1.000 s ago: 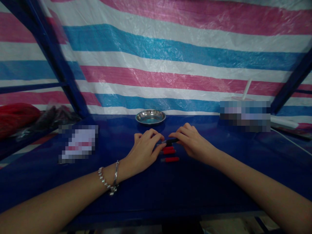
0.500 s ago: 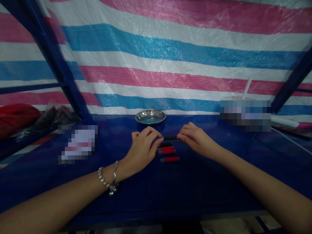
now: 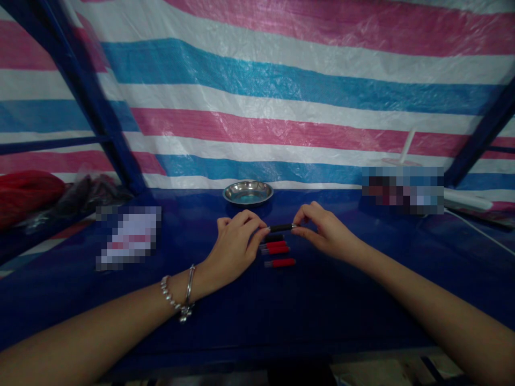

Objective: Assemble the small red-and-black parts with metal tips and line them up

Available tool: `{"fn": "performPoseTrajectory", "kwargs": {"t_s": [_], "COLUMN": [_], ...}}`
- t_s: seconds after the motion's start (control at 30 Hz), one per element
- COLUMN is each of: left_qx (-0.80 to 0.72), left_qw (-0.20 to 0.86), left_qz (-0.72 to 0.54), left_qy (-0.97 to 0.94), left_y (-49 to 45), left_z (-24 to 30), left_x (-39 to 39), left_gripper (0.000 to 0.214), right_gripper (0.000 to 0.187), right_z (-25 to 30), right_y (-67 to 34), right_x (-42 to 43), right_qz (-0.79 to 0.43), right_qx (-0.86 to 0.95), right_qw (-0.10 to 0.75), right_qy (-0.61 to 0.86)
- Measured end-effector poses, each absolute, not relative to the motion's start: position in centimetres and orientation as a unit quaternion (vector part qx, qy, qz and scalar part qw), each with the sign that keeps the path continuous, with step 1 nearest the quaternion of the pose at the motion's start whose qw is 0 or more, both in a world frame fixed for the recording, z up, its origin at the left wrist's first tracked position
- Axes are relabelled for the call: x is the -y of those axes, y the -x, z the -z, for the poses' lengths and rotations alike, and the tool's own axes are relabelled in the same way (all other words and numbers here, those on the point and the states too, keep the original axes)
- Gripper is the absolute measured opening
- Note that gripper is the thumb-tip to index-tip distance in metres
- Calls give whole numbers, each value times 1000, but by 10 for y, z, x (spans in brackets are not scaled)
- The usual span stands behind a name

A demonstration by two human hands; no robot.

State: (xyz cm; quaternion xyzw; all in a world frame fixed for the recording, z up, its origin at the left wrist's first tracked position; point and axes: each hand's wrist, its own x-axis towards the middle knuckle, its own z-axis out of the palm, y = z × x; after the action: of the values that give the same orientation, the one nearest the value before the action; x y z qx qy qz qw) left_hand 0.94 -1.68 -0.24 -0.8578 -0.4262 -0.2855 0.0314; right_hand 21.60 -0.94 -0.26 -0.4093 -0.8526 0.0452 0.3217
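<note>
A short black pen (image 3: 280,228) lies level between my two hands, just above or on the blue tabletop. My left hand (image 3: 241,238), with bracelets at the wrist, pinches its left end between thumb and fingers. At its silvery right end, my right hand (image 3: 319,228) closes thumb and index finger. Directly below, another black pen (image 3: 276,237) rests on the table, its left part hidden by my left hand. Nearer me are red pens: one partly covered (image 3: 277,244), one beside it (image 3: 278,250), and one set a little apart (image 3: 284,262).
A shallow steel dish (image 3: 248,194) stands behind my hands, near the striped plastic sheet (image 3: 257,128). On the left lies a blurred-out pale packet (image 3: 134,236); a blurred object (image 3: 402,187) and a white cable (image 3: 478,230) are at right. Blue frame posts (image 3: 108,126) flank the table.
My right thumb and index finger have shifted slightly at the pen's right end, leaving more of its silvery tip showing. My left hand and the pens on the table have stayed put.
</note>
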Motion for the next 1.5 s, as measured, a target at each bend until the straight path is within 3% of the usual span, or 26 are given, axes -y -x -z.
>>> {"fn": "performPoseTrajectory", "kwargs": {"t_s": [0.27,0.43,0.7,0.9,1.2,1.5], "left_qx": [427,426,424,425,418,418], "left_qw": [31,27,26,25,15,13], "left_qz": [301,300,303,305,309,305], "left_qy": [852,853,853,852,854,855], "left_y": [-9,-9,-9,-9,-10,-10], "left_z": [4,3,3,3,2,3], "left_x": [15,16,16,16,17,16], "left_gripper": [19,18,17,13,9,12], "right_gripper": [27,11,26,9,24,6], "right_z": [-2,-1,-1,2,0,4], "right_y": [-215,-216,-215,-217,-215,-217], "right_x": [9,9,8,6,7,5], "right_qz": [-43,-42,-55,-68,-81,-106], "right_qx": [865,858,858,843,857,834], "right_qw": [292,325,322,348,320,357], "right_qy": [406,396,397,404,396,407]}}
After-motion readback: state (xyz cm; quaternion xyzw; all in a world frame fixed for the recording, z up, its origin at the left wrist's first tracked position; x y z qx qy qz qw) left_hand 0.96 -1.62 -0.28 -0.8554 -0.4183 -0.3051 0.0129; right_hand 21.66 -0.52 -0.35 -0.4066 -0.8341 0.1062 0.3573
